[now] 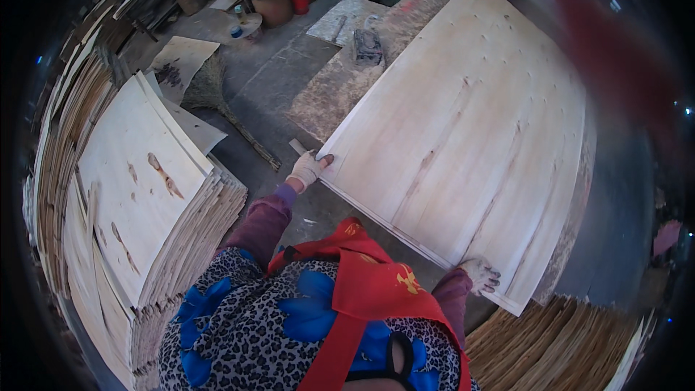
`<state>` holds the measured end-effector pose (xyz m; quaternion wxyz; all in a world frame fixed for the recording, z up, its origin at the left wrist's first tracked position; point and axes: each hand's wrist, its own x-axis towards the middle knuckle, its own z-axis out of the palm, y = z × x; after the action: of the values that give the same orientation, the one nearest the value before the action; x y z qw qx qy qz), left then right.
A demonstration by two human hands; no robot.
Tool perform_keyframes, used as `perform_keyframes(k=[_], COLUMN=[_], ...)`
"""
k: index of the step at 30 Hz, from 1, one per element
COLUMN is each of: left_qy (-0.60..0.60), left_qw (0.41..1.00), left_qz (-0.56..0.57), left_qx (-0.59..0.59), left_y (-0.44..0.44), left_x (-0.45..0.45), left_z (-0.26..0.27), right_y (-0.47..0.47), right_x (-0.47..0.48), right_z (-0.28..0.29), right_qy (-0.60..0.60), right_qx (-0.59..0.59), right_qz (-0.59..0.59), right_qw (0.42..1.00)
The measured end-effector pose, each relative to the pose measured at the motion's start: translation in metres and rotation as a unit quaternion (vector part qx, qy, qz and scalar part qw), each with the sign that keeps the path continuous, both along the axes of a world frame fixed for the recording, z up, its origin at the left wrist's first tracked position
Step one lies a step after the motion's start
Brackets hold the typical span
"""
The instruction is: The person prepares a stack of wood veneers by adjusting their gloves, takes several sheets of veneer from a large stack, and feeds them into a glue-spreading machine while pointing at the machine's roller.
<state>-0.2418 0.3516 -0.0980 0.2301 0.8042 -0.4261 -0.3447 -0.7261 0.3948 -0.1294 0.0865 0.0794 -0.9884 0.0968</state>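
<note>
A large pale wood veneer sheet with small knots and brown streaks lies before me, with more sheet edges showing under its near side. My left hand, in a light glove with bare fingertips, grips the sheet's near left corner, thumb on top. A thin flat strip sticks out beyond that hand; what it belongs to is hidden. At the near edge, towards the right, my right hand rests in a dirty glove with its fingers over the sheet. Whether it pinches the edge cannot be seen.
A tall veneer stack stands at my left, and another stack at lower right. Beyond the left hand lies a twig broom. A dark block sits on the worn board under the sheets. A red blur covers the upper right.
</note>
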Motion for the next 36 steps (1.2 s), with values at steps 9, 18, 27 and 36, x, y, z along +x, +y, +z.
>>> perform_keyframes(k=[9, 18, 27, 36], left_qy=[0.081, -0.326, -0.362, -0.379], left_qw=[0.965, 0.932, 0.888, 0.865], left_qz=[-0.248, -0.134, -0.243, -0.288], left_qx=[-0.004, -0.085, -0.146, -0.161], left_y=[-0.009, -0.057, -0.057, -0.043], left_x=[0.051, -0.021, -0.075, -0.067], left_z=[-0.005, 0.079, 0.035, 0.032], right_y=[-0.001, 0.003, 0.006, -0.001], right_x=[0.008, -0.022, -0.009, -0.006], right_z=[0.013, -0.040, -0.023, -0.005], right_qy=[-0.040, 0.009, -0.013, -0.008], right_qx=[-0.013, 0.011, 0.020, -0.002], right_qz=[0.000, 0.007, 0.011, -0.003], right_qw=[0.999, 1.000, 1.000, 1.000])
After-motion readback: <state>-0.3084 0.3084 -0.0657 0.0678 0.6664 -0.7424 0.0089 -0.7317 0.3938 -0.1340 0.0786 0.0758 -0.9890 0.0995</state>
